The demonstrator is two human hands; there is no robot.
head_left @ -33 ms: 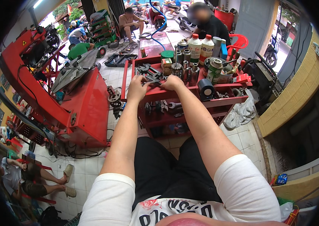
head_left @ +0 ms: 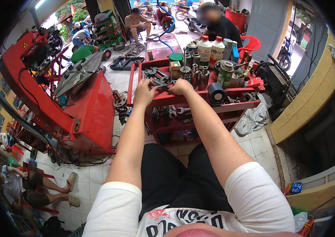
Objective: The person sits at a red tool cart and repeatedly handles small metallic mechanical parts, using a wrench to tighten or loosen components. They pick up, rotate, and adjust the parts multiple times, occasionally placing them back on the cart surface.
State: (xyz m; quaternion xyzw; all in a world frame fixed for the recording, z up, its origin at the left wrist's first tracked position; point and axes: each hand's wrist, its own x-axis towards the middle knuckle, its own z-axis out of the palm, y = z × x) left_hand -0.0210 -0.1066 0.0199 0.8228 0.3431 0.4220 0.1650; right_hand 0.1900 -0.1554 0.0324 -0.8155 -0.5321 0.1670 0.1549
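Both of my arms reach forward over the top tray of a red tool cart (head_left: 163, 100). My left hand (head_left: 145, 93) is closed, with thumb and fingers pinched on one end of a slim dark metal tool (head_left: 159, 84). At the tool's other end is my right hand (head_left: 181, 87), its fingers curled and partly hidden behind the back of the hand. The tool is too small and covered to name its kind. Just beyond it lie several dark metal parts (head_left: 155, 73). Upright metal sockets (head_left: 195, 71) and a small box with a green lid (head_left: 175, 63) stand near my right hand.
White bottles with red caps (head_left: 204, 51), a green spray can (head_left: 225, 74) and a black cylinder (head_left: 216, 94) crowd the cart's right side. Wrenches (head_left: 182, 110) sit on its lower shelf. A large red machine (head_left: 92, 114) stands left. A person in black (head_left: 228, 29) sits beyond the cart.
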